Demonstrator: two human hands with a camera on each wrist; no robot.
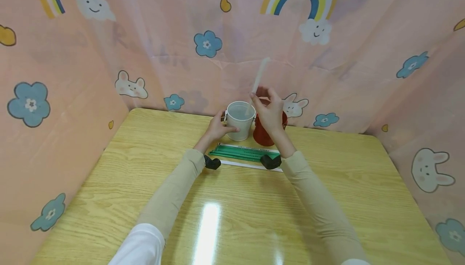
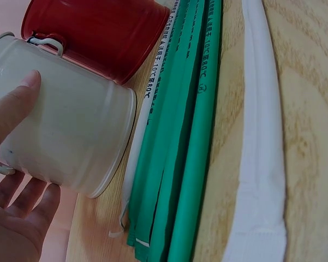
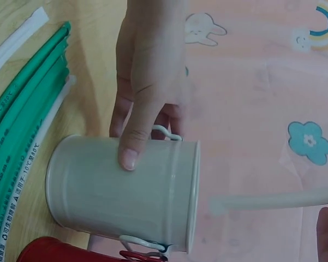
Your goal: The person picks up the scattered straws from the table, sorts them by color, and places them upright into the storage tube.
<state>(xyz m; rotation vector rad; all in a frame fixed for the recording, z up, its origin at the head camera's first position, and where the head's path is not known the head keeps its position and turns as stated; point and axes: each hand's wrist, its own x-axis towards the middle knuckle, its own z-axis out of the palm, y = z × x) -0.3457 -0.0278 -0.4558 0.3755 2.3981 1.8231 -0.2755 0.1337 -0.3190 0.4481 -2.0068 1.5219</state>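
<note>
My left hand (image 1: 215,129) holds a small white metal bucket (image 1: 237,131) upright at the back of the table, thumb across its front and fingers round its far side. With the fingertips of my right hand (image 1: 271,115) I pinch a pale white straw (image 1: 259,75). The straw slants over the bucket; its lower end is close to the bucket's mouth in the right wrist view. A red bucket (image 1: 262,136) stands beside the white one, partly hidden behind my right hand. Only a few right fingers (image 3: 327,232) show in the right wrist view.
In front of the buckets lie several green-wrapped straws (image 2: 177,136) and a white-wrapped one with black print (image 2: 139,147). Nearer to me is a flat white paper strip (image 2: 262,136). A pink patterned curtain (image 1: 174,67) hangs behind the wooden table (image 1: 239,216).
</note>
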